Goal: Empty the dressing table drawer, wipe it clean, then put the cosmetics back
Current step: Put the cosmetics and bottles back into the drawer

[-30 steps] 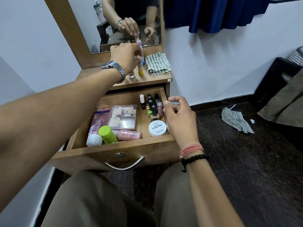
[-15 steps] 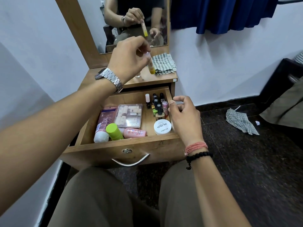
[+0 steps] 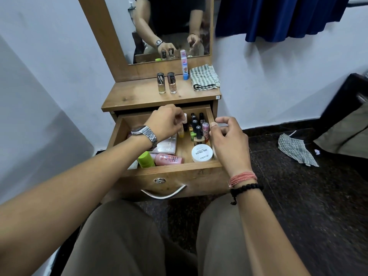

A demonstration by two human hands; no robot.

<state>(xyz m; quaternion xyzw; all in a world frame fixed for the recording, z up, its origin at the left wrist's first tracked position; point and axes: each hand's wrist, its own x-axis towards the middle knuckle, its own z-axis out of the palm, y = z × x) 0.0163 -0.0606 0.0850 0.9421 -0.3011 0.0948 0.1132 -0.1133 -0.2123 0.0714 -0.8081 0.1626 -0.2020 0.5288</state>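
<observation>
The open wooden drawer (image 3: 173, 169) holds several nail polish bottles (image 3: 196, 124), a white nail-polish-remover jar (image 3: 202, 154), a pink bottle (image 3: 169, 159), a green-capped tube (image 3: 146, 159) and a clear case (image 3: 168, 145). My left hand (image 3: 165, 122) is inside the drawer and pinches a slim tube with a yellow end (image 3: 181, 130), held upright beside the bottles. My right hand (image 3: 227, 140) hovers at the drawer's right wall, fingers loosely curled, holding nothing.
On the table top (image 3: 135, 98) stand two small glass bottles (image 3: 161, 83) (image 3: 172, 82), a pink and blue tube (image 3: 184, 66) and a folded striped cloth (image 3: 204, 76). A mirror (image 3: 171, 26) rises behind. Another striped cloth (image 3: 296, 150) lies on the dark floor.
My left hand has come down from above the table top into the drawer, carrying the yellow-ended tube. My right hand has stayed by the drawer's right wall.
</observation>
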